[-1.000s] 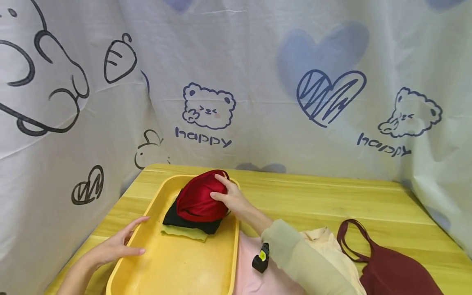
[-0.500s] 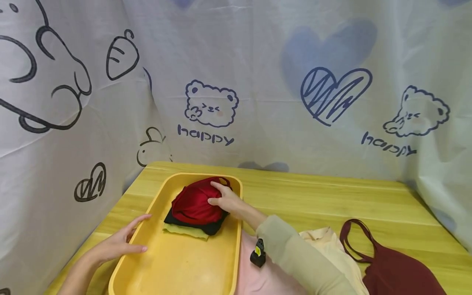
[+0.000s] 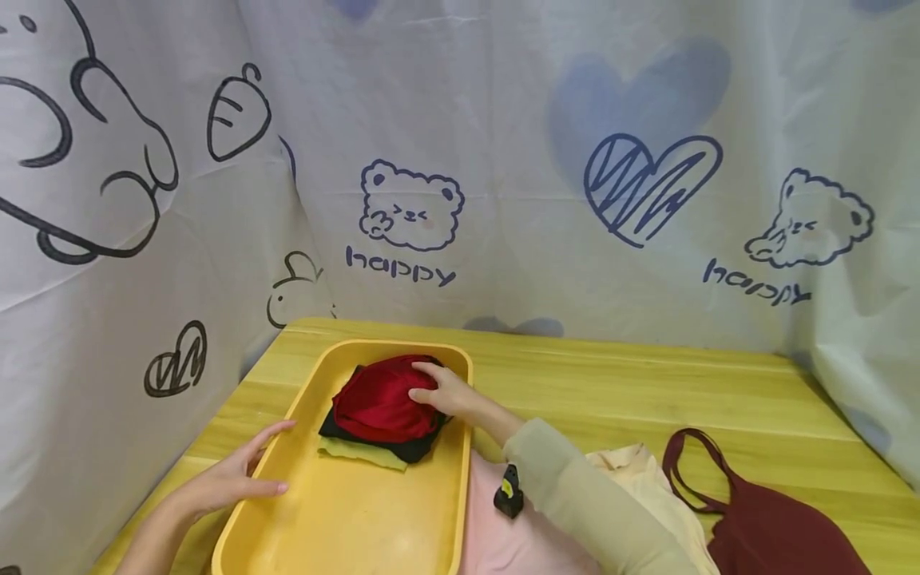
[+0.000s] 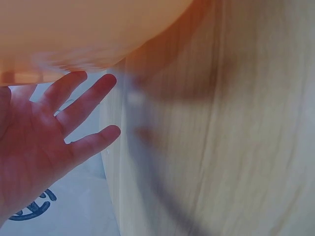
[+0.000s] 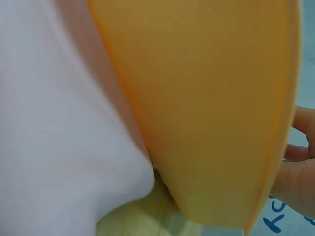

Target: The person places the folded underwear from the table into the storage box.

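A yellow plastic tray (image 3: 359, 519) stands lengthwise on the table. At its far end lies a small pile: a red bra (image 3: 377, 403) on top, a folded black cloth (image 3: 417, 449) under it, and a yellow-green cloth (image 3: 362, 453) at the bottom. My right hand (image 3: 449, 395) rests on the bra's right side, thumb and forefinger spread; its other fingers are hidden. My left hand (image 3: 233, 479) touches the tray's left rim with straight fingers, thumb tip over the edge. In the left wrist view, the left hand's fingers (image 4: 83, 105) are spread beside the tray wall (image 4: 93, 34).
Right of the tray lie a pink garment (image 3: 496, 535), a cream garment (image 3: 657, 499) and a maroon garment with straps (image 3: 776, 527), partly behind my right sleeve (image 3: 589, 495). White printed curtains (image 3: 503, 239) close off the back and sides of the wooden table (image 3: 611, 383).
The red bra has come down and now lies flatter on the black cloth. My right hand has lowered with it. The left hand stays at the tray's rim.
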Available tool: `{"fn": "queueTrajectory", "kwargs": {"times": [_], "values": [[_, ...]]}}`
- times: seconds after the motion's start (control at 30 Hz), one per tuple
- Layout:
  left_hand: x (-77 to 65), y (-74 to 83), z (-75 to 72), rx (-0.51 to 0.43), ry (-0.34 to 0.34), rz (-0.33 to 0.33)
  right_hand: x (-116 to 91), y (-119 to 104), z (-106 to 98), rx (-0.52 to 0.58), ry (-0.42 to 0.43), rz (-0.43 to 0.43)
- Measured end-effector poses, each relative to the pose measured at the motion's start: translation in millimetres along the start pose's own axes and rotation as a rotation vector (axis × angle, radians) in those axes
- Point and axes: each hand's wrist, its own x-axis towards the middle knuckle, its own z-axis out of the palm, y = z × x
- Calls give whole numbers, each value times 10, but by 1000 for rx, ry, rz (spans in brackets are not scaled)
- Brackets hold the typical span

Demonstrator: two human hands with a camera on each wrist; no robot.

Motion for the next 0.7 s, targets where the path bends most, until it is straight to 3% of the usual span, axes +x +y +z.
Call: {"fn": "queueTrajectory", "kwargs": {"times": [0.47, 0.7], "values": [[11, -21, -8, 19, 9, 11, -229, 9, -225, 154, -68, 30], [-2, -21, -2, 6, -2, 5, -365, 32, -348, 202, -134, -24]]}}
